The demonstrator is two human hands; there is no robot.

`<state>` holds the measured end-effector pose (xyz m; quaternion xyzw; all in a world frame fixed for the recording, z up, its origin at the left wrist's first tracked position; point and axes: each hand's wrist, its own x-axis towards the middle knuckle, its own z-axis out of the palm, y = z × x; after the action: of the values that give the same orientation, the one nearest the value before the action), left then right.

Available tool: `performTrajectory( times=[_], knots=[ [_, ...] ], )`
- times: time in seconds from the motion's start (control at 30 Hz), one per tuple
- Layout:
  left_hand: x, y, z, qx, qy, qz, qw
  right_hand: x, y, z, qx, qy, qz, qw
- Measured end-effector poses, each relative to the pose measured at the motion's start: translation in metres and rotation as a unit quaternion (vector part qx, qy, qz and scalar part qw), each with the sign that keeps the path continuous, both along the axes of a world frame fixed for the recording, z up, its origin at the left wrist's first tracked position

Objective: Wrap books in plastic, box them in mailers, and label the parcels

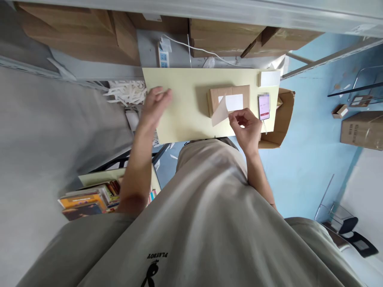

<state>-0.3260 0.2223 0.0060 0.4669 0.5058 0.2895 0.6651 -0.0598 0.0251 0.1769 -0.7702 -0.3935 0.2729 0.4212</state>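
box: flat brown cardboard box point(214, 99), 1 white label point(235, 102) on top, lying on the pale yellow table point(185, 107), just left of the phone point(263, 107)
right hand point(247, 127): pinching a pale paper sheet point(220, 113) at the box's near edge
left hand point(154, 105): blurred over the table's left edge, grip impossible to tell

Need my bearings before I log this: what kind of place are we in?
Probably a small packing or mail-order stockroom: big cardboard boxes, a labelled parcel on the yellow table, and shredded paper filler beside it. The right hand pinches a paper sheet.
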Motion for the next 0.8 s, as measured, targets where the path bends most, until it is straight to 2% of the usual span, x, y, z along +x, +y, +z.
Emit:
performTrajectory(
  times=[0.07,0.13,0.2,0.27,0.4,0.63,0.8],
  knots=[
    [0.050,-0.046,0.037,-0.038,-0.086,0.000,0.996,0.010,0.001,-0.003,0.001,-0.012,0.021,1.000],
    [0.090,-0.081,0.070,-0.060,-0.098,-0.008,0.993,0.018,0.000,-0.005,0.005,-0.017,0.043,0.999],
    [0.117,-0.103,0.095,-0.083,-0.105,-0.014,0.991,0.025,-0.001,-0.007,0.006,-0.018,0.065,0.998],
    [0.136,-0.114,0.108,-0.097,-0.113,-0.010,0.989,0.032,-0.004,-0.009,0.005,-0.013,0.086,0.996],
    [0.160,-0.122,0.114,-0.110,-0.097,0.014,0.989,0.048,-0.011,-0.018,0.000,0.007,0.124,0.992],
    [0.195,-0.142,0.110,-0.115,-0.085,0.057,0.988,0.076,-0.023,-0.042,-0.026,0.058,0.174,0.983],
    [0.208,-0.149,0.105,-0.117,-0.066,0.089,0.987,0.106,-0.028,-0.048,-0.023,0.111,0.201,0.973]
  ],
)
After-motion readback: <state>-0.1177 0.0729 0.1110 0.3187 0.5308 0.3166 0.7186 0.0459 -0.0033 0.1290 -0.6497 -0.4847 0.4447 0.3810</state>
